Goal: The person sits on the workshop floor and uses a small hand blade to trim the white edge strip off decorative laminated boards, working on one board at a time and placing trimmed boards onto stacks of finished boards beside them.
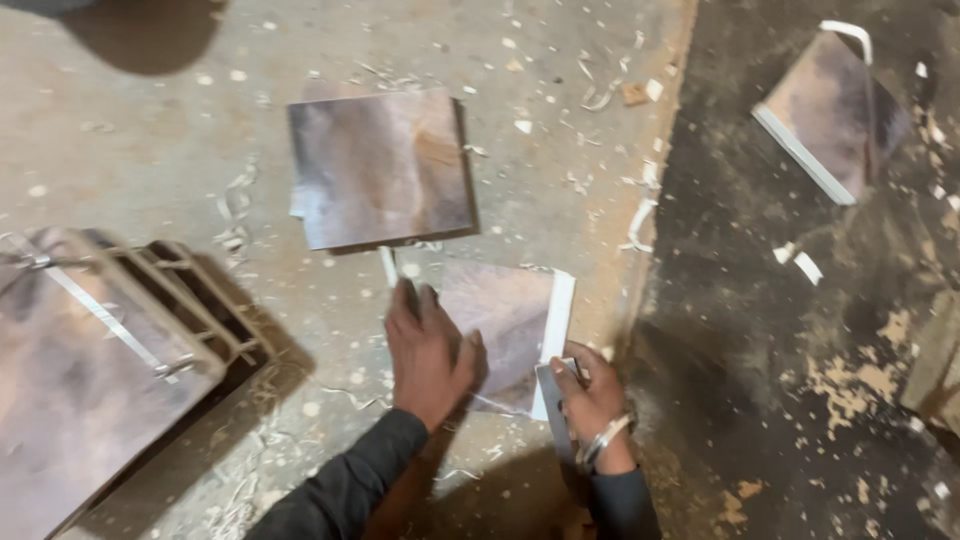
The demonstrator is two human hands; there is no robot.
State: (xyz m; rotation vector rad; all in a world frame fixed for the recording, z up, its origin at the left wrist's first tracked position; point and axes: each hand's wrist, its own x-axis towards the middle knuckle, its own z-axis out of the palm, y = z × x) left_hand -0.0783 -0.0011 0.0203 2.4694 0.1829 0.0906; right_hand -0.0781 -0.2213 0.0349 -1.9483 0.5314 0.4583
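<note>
The left hand [428, 355] lies spread flat on a small brownish laminated square panel [505, 325] on the dusty table [150, 140], beside its white right edge. The right hand [590, 400] pinches what seems a grey metal blade [553, 405] there. A larger matching panel [380, 168] sits just beyond; a slatted stack [100, 350] crowds the left, cut off by the frame.

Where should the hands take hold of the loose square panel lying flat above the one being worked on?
Probably by its right edge. The square panel lies flat on the dusty workbench, so there is no top grip; its lower right corner casts a shadow, hinting at a slight lift there. The left hand is nearest, pressing the smaller panel below it.
</note>
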